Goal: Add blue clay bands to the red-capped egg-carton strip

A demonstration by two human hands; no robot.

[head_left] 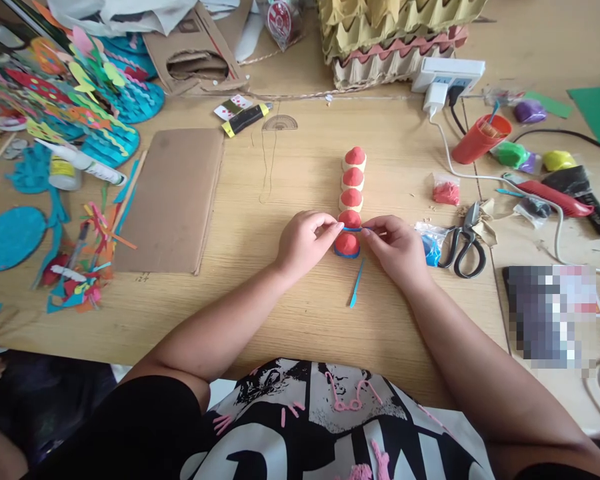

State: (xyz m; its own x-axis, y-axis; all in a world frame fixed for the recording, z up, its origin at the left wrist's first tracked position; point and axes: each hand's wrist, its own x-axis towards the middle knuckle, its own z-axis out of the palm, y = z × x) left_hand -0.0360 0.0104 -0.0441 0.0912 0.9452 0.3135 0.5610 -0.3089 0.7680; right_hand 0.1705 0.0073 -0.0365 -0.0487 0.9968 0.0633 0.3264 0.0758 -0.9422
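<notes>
Head view: left hand point(305, 239) and right hand point(397, 247) pinch a thin blue clay strip point(353, 229) taut over the red-capped clay piece point(347, 244); lay it gently, evenly around the base.

Left of the clay row point(351, 200), bare tabletop point(260, 220) runs open to the cardboard sheet point(173, 200); right of it, scissors point(464, 240) and small bags point(445, 192) crowd close.

A home craft corner: the wooden surface point(290, 313) is strewn with cut coloured paper shapes point(75, 93), cardboard point(173, 200), scissors point(463, 243), modelling clay lumps point(530, 110), stacked egg trays point(395, 33) and a power strip point(447, 73).
</notes>
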